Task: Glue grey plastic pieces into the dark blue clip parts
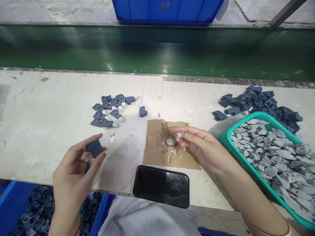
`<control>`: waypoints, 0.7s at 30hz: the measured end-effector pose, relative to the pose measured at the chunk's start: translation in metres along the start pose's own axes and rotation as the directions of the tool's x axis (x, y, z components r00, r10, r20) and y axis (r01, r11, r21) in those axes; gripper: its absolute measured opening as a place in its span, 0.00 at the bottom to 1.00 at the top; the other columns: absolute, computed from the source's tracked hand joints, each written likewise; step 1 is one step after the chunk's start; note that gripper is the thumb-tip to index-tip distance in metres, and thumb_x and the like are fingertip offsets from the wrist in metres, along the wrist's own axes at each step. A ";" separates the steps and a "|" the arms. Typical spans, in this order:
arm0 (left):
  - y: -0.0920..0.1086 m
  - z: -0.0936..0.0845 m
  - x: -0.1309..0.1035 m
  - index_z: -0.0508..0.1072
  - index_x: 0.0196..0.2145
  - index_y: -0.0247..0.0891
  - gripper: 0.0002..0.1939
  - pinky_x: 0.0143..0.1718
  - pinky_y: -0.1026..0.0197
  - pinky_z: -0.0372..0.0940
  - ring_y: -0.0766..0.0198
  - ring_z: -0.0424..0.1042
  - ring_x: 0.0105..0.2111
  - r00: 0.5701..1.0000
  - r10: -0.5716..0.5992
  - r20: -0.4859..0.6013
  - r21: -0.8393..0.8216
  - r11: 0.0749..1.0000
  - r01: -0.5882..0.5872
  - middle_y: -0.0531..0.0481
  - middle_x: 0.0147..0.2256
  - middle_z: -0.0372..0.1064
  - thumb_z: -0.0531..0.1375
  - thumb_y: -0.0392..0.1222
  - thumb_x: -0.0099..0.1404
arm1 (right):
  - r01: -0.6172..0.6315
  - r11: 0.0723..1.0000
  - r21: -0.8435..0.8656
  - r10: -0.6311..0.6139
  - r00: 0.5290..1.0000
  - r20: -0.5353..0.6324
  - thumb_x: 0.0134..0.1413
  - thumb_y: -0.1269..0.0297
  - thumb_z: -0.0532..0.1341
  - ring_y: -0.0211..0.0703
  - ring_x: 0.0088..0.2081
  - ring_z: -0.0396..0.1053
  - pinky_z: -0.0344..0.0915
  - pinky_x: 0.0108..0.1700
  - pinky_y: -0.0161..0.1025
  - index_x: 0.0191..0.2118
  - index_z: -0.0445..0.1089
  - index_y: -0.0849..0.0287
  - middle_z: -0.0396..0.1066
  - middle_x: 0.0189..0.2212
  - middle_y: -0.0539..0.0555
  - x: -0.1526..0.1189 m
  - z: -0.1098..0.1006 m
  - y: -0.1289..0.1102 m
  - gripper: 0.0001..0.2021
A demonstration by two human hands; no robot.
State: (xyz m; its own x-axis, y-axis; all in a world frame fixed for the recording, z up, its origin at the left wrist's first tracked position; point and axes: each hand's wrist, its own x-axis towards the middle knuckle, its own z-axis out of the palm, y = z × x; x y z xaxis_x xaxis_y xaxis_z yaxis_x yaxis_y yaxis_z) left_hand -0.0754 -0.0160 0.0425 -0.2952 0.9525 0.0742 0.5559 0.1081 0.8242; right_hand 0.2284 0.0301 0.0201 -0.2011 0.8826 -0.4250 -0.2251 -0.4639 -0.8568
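Note:
My left hand (76, 164) is closed around a dark blue plastic part (94, 148), held above the near edge of the table. Between the thumb and fingers of my right hand (201, 144) is a small light grey plastic piece (179, 134). That hand hovers over a piece of brown cardboard (154, 152) stained with wet, shiny spots. A small round cap (170, 141) of glistening liquid sits on the cardboard. Farther left lie several blue parts with grey ends (107, 111), and one more such part (143, 111) lies apart from them.
A black phone (161, 186) lies at the table's near edge. On the right, a teal basket (225, 139) holds many grey pieces beside a pile of blue parts (258, 101). A green conveyor belt (137, 49) runs behind; blue bins stand beyond it (164, 11) and below left (14, 200).

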 end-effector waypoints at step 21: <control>0.015 0.073 -0.014 0.75 0.42 0.42 0.11 0.40 0.66 0.72 0.64 0.79 0.39 0.844 -0.147 0.516 -0.479 0.767 0.426 0.50 0.39 0.80 0.70 0.40 0.63 | 0.398 0.302 -0.866 -0.465 0.855 0.231 0.68 0.62 0.60 0.37 0.23 0.66 0.61 0.29 0.35 0.31 0.73 0.57 0.72 0.23 0.49 0.002 0.003 0.012 0.12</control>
State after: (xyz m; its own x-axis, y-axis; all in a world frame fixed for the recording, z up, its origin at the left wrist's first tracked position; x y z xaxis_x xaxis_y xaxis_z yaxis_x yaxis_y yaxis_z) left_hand -0.0066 -0.0071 0.0130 0.0701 0.9348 -0.3481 -0.0715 0.3528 0.9330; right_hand 0.2223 0.0262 0.0096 -0.2872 0.9523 0.1028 0.6775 0.2778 -0.6810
